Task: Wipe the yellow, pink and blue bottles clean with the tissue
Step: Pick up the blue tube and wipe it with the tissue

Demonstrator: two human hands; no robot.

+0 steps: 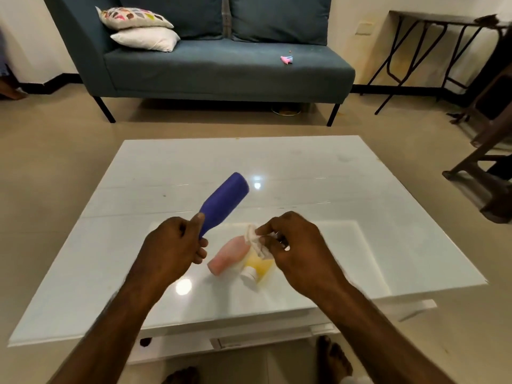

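Observation:
My left hand (173,245) grips the blue bottle (224,202) by its neck end and holds it above the table, its base tilted up and away to the right. A crumpled white tissue (256,242) is pinched in my right hand (291,245), just right of the blue bottle and apart from it. Below my hands the pink bottle (228,254) lies on its side on the white glossy table (304,176). The yellow bottle (259,268) with a white cap lies beside it on the right, partly hidden by my right hand.
A blue sofa (221,65) with two cushions (138,26) stands on the floor beyond the table. A folding table (432,51) and dark wooden furniture (487,162) stand at the right. My bare feet show under the table's near edge.

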